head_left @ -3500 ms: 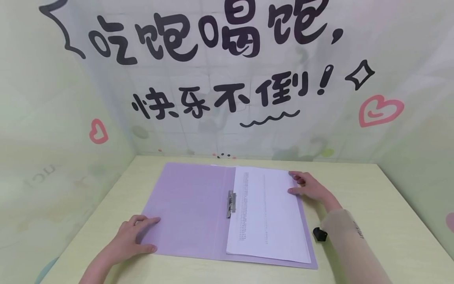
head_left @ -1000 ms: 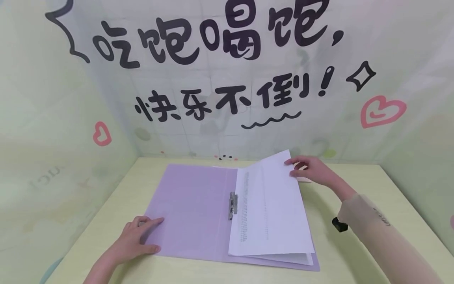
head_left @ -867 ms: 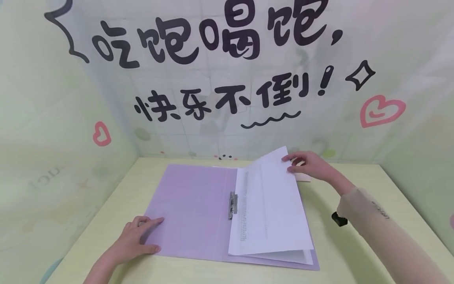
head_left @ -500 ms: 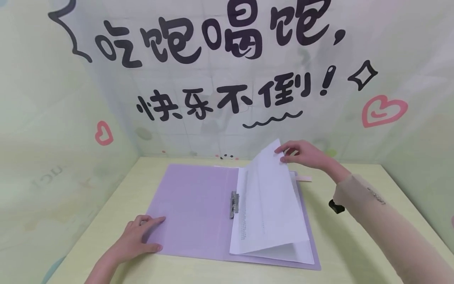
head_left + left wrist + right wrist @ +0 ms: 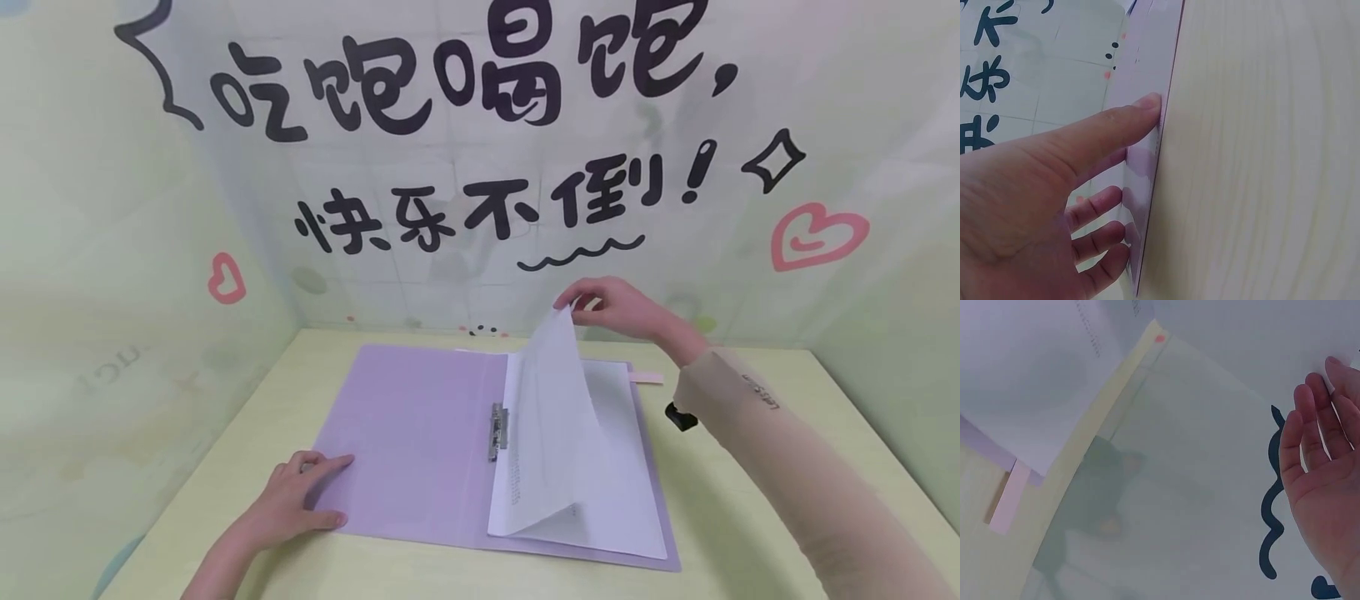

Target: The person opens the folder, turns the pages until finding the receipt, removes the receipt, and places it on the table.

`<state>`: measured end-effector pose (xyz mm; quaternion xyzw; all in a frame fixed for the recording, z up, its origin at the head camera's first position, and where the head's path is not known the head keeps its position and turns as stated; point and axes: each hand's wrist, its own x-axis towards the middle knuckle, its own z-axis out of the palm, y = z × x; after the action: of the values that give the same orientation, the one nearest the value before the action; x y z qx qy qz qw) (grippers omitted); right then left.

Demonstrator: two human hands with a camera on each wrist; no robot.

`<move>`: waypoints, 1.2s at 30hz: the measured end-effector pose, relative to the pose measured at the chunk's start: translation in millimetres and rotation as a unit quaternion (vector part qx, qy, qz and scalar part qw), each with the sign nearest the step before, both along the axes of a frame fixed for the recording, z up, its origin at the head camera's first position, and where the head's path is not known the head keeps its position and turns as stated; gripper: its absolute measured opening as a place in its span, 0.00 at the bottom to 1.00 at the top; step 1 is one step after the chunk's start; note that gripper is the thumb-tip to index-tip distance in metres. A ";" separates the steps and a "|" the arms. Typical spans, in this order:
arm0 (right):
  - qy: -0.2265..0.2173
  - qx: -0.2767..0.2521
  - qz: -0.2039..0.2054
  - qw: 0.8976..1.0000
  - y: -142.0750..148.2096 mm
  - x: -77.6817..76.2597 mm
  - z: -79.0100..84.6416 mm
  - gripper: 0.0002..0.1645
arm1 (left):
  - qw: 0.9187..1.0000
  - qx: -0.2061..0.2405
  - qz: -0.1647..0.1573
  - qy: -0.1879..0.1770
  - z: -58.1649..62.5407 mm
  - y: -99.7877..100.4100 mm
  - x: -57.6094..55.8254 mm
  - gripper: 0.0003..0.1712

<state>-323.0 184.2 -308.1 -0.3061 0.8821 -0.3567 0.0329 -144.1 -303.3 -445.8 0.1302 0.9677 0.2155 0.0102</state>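
An open lilac folder (image 5: 416,450) lies on the table, a metal clip (image 5: 498,432) along its spine. My left hand (image 5: 292,500) rests at the folder's left front corner; the left wrist view shows its thumb on the lilac edge (image 5: 1147,131) and the other fingers loosely bent alongside. High over the right half, my right hand (image 5: 622,310) pinches the far outer corner of a printed paper sheet (image 5: 551,417) between thumb and fingers. That sheet curves up from the clip side. White papers (image 5: 626,483) lie flat beneath it.
A pale pink strip (image 5: 647,378) sticks out past the folder's right edge. A small black object (image 5: 681,417) shows at the right sleeve. Behind the pale wooden table (image 5: 750,467) hangs a printed wall sheet (image 5: 420,283) with black lettering.
My right hand has lifted the sheet's far corner and carried it up and leftward, uncovering more of the papers below. The left hand stays at the folder's corner.
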 end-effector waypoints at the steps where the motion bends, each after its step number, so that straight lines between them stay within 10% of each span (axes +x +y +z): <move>1: 0.003 -0.006 -0.002 1.000 -3.8 -0.9 0.1 0.15 | 1.000 -0.001 0.000 0.001 0.1 0.3 -0.4 0.43; 25: 0.007 -0.214 -0.006 0.977 -126.2 -15.3 -39.2 0.19 | 1.000 -0.005 -0.003 -0.017 3.4 5.7 -0.8 0.42; 36: -0.005 -0.196 0.005 0.980 -160.9 -12.9 -67.3 0.33 | 0.999 -0.025 -0.013 0.019 -2.7 3.6 -2.7 0.42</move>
<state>-336.0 23.4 -375.3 -0.3090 0.7932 -0.5243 -0.0218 -146.8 -299.7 -448.5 0.1467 0.9710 0.1886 -0.0025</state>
